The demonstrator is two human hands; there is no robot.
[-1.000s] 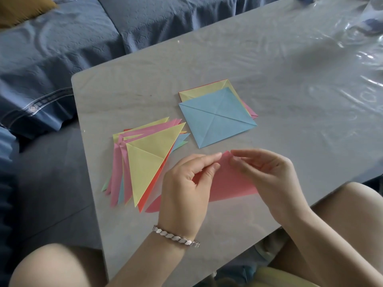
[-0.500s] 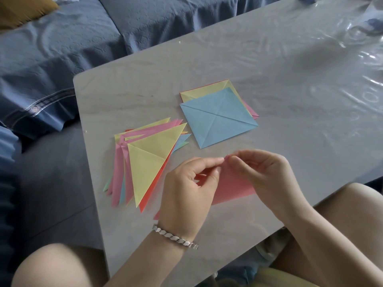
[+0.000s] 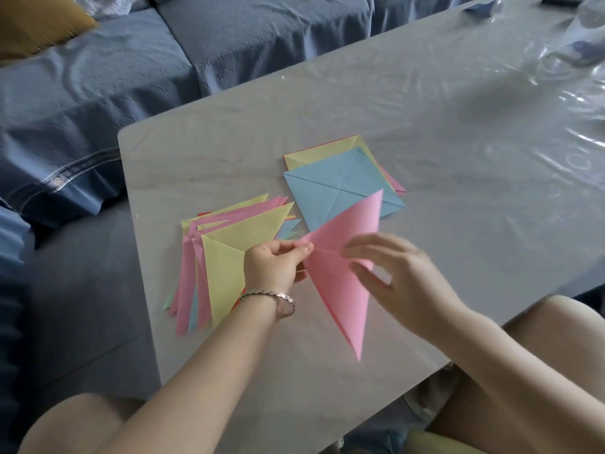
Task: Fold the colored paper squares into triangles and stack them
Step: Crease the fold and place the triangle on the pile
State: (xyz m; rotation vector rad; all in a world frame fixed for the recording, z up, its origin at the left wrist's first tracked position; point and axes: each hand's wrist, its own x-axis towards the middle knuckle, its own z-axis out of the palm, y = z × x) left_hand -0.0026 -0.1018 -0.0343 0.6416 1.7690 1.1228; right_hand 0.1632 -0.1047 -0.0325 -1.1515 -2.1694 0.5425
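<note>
A pink triangle (image 3: 340, 290), blue square (image 3: 330, 188), yellow-topped stack (image 3: 229, 257).

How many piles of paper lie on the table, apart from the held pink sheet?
2: the folded triangles, fanned at the left, yellow on top; the square sheets farther back, blue on top. Lower sheets partly hidden.

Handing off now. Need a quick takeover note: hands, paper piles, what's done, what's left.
Left hand: pinches the pink triangle at one corner; the paper looks raised off the table.
Right hand: blurred, fingers spread, open beside the pink triangle; contact unclear.
Folded pile: fanned triangles, yellow on top, on the person's left side.
Unfolded pile: squares, creased blue on top, yellow and pink edges beneath, farther back.
Done: pink sheet is folded into a triangle.
Left: lay it on the Folded pile, then fold the remaining squares.
</note>
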